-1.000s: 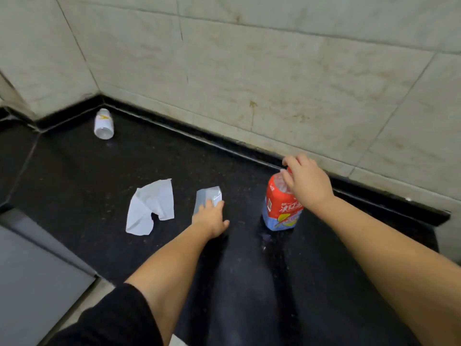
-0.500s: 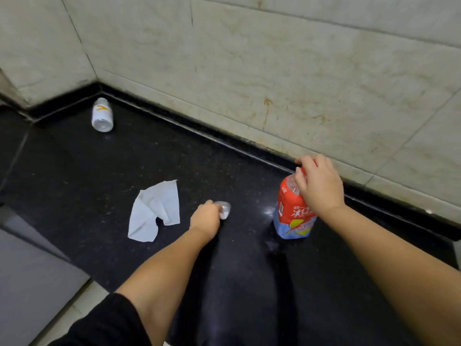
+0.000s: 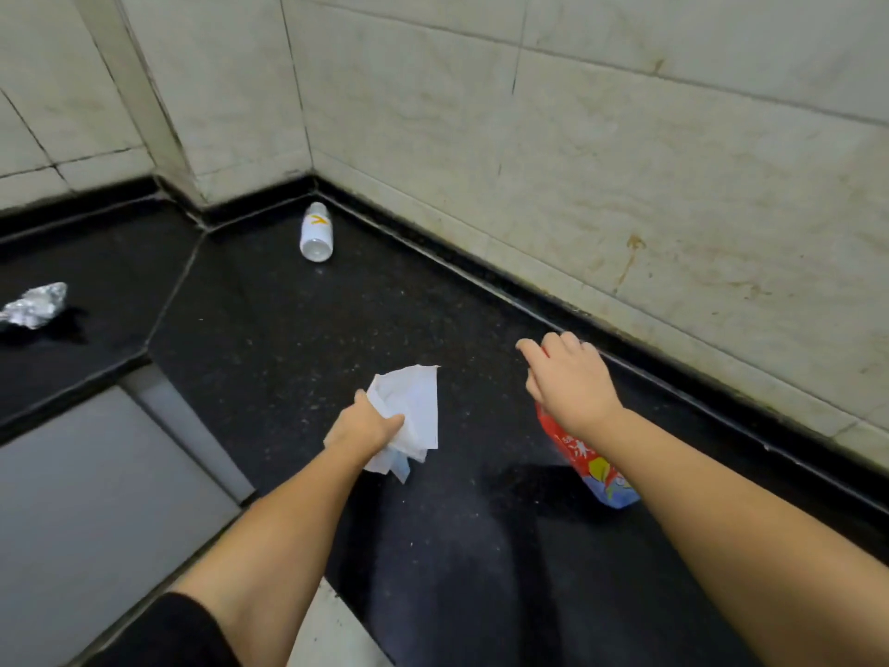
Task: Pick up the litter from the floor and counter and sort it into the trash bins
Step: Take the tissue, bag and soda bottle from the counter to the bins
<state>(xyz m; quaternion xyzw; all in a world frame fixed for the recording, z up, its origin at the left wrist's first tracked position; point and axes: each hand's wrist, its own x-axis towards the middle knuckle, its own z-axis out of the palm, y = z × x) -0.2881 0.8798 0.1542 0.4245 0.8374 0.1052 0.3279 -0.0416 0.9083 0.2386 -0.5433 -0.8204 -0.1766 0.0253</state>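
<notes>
My left hand [image 3: 361,426] grips a crumpled white tissue [image 3: 417,406] together with a small pale wrapper [image 3: 400,466] that pokes out below it, both lifted above the black counter [image 3: 269,339]. My right hand [image 3: 570,382] holds a red-labelled plastic bottle [image 3: 594,462] by its top, tilted, with its blue base toward me. A small white bottle [image 3: 316,233] lies on its side in the far corner of the counter. A ball of crumpled foil [image 3: 33,304] rests on the counter at the far left.
Stained pale tiled walls [image 3: 577,161] rise behind the counter and form a corner. A grey flat panel [image 3: 86,498] borders the counter at the lower left. A black sleeve [image 3: 168,637] shows at the bottom edge.
My left hand took the small wrapper, moved left and grabbed the tissue off the counter. My right hand lifted and tilted the red bottle. The view swung left, showing the foil ball.
</notes>
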